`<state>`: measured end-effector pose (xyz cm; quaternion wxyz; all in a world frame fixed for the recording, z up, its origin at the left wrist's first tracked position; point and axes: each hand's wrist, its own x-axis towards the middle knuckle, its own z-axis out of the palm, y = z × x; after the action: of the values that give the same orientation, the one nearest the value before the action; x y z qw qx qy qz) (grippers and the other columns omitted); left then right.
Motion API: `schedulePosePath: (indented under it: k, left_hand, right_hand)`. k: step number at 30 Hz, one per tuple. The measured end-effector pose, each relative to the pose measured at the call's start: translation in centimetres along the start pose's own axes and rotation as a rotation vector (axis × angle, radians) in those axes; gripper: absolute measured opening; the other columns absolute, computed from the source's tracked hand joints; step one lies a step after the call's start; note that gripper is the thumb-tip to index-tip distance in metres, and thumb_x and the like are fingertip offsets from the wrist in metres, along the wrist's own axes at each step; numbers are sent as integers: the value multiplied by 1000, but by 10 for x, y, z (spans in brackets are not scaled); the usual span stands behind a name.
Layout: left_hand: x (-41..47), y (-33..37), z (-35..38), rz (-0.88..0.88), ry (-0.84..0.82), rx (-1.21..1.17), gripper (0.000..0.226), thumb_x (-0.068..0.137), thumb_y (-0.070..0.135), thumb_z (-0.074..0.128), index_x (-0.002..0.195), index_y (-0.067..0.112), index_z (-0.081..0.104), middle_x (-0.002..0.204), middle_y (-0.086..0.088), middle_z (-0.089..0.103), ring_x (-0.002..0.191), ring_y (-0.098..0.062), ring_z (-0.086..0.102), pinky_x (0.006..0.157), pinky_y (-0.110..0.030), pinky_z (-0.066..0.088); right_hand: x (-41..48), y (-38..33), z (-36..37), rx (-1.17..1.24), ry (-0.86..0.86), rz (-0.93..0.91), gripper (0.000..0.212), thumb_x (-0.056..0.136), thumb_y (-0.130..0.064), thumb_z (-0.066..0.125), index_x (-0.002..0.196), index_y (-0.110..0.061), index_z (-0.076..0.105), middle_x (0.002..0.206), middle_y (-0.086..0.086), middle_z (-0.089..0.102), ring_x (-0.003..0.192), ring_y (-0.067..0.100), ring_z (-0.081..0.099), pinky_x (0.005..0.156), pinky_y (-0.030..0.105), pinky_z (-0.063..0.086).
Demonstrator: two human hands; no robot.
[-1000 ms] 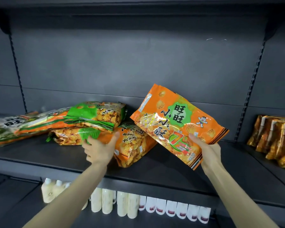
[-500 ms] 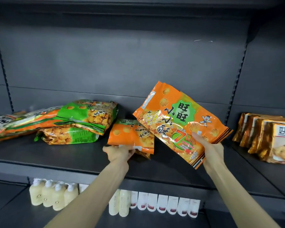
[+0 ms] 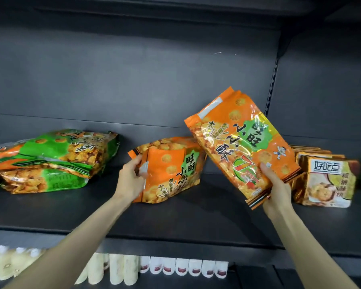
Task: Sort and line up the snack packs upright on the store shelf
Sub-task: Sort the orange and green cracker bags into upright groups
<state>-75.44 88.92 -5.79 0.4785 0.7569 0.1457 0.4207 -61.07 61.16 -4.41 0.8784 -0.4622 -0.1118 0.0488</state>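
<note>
Orange snack pack (image 3: 242,142) hangs tilted above the shelf (image 3: 175,222), the right hand (image 3: 277,195) closing its grip on the bottom edge. Beside it, the left hand (image 3: 129,180) pinches the end of a second orange pack (image 3: 171,170) sitting on the shelf. Farther left, green packs (image 3: 50,159) lie stacked flat; gold packs (image 3: 325,180) stand at the right.

Low in your view: cream-coloured bottles (image 3: 8,265) at left, and a row of small white bottles with red labels (image 3: 183,268) mid-frame. A slotted upright rail (image 3: 272,86) runs up the dark back panel (image 3: 133,80).
</note>
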Motion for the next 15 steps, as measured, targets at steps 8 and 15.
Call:
schedulePosePath:
  k: [8,15]
  left_hand:
    - [33,-12,44,-35,83,87,43,95,-1,46,135,13,41,107,0,58,88,-17,58,71,-24,48]
    - [58,-8,52,-366,-196,-575,53,96,53,34,124,16,59,102,-10,72,94,-27,69,88,-45,54]
  right_hand:
    - [35,-4,-16,-93,-170,-15,63,49,-25,86,107,-19,63,96,-1,75,84,21,72,69,38,58]
    - [71,3,-24,-266,-320,51,62,51,-21,87,108,-14,64,102,7,73,90,26,72,68,37,59]
